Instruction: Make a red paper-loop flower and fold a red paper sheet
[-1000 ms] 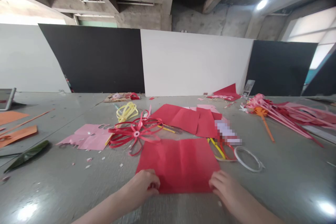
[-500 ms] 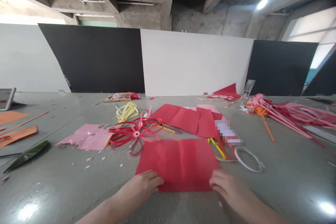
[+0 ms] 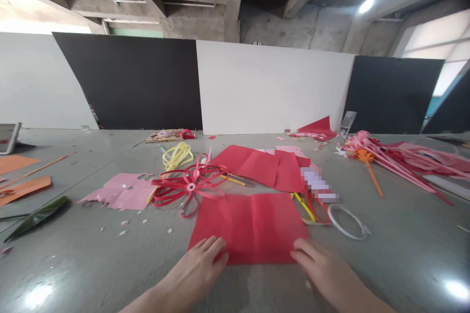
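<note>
A red sheet of paper [image 3: 253, 225] lies in front of me, with a faint crease down its middle. At its near left corner my left hand [image 3: 201, 266] pinches the edge, fingers on top and thumb at the border. My right hand [image 3: 318, 265] grips the near right corner in the same way. Beyond the sheet's left side sits a flower shape of looped red strips [image 3: 191, 187] with a pale round centre. More red sheets [image 3: 249, 164] lie behind, overlapping one another.
On the left are a cut pink sheet [image 3: 127, 190], yellow loops [image 3: 178, 156], a green leaf [image 3: 40, 217] and orange paper [image 3: 25, 190]. To the right lie yellow-handled scissors [image 3: 304, 208], a white coil [image 3: 348, 222] and bundled pink strips [image 3: 396, 156]. Panels [image 3: 271, 88] stand behind.
The near edge of the red sheet has shifted slightly away from me. My left hand's fingers have moved up a little; both hands stay at the corners.
</note>
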Demonstrator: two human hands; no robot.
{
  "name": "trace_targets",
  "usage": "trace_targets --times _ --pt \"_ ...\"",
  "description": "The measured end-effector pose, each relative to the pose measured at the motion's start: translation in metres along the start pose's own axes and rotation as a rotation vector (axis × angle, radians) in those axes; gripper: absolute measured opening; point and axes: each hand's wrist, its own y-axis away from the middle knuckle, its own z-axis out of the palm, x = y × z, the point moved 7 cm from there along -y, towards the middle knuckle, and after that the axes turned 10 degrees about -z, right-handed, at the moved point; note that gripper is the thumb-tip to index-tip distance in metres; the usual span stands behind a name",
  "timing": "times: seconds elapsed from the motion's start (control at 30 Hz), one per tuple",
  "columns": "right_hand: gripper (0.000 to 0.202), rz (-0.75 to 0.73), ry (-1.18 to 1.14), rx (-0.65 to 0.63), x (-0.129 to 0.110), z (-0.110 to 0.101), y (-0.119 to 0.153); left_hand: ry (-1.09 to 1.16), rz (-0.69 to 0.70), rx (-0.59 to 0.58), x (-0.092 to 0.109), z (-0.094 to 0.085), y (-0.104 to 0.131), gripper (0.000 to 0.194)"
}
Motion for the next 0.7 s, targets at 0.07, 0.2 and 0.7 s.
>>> trace_targets --times 0.07,0.2,0.7 --pt "0.037 -0.059 0.106 0.061 -0.007 0.001 0.002 -0.05 0.029 0.002 0.005 0.001 -0.001 0.009" --pt "0.027 -0.088 0.212 0.113 -0.014 0.002 -0.003 -0.106 0.139 -0.015 0.013 -0.001 -0.005 0.008" --pt "0.025 -0.14 0.163 0.064 -0.03 -0.002 -0.033 -0.128 -0.033 -0.175 0.027 0.005 -0.018 0.021"
